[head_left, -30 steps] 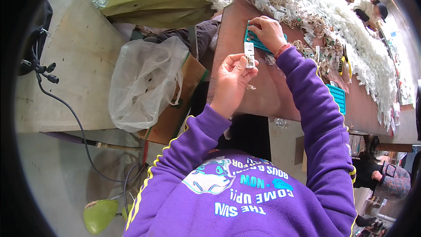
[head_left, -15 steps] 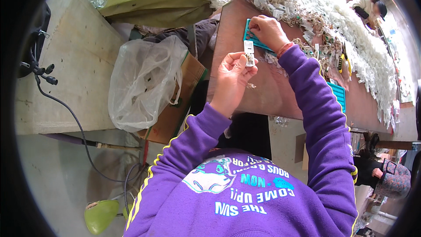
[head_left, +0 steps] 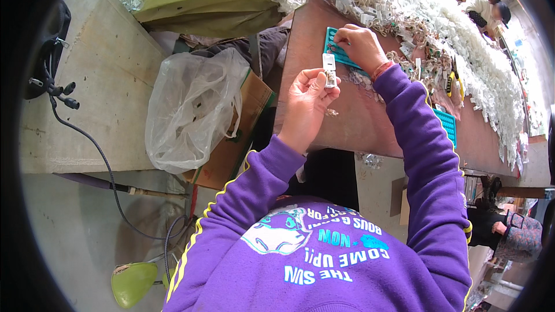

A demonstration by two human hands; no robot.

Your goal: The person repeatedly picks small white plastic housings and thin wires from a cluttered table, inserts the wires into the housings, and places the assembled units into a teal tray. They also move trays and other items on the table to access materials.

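Observation:
My left hand [head_left: 312, 93] pinches a small white plastic housing [head_left: 329, 71] upright between thumb and fingers. Its lid stands open at the top, and brassy metal parts show inside. A short beige bit of cord [head_left: 332, 112] hangs below that hand. Farther right, my right hand [head_left: 358, 45] is over a teal tray [head_left: 330, 39] with rows of small hollows, its thumb and forefinger pressed together. Whatever sits between those fingertips is too small to make out. Small metal-looking pieces lie in the tray beside them.
A big heap of white plastic pieces [head_left: 462, 52] and beige corded parts [head_left: 417, 43] covers the table's far right. Yellow-and-black cutters [head_left: 452, 82] and a second teal tray [head_left: 445, 126] lie nearer. A clear plastic bag [head_left: 193, 110] sits on a carton at left. Other people are at right.
My right hand has shifted slightly right and down over the teal tray, uncovering more of it. My left hand keeps the open housing almost where it was.

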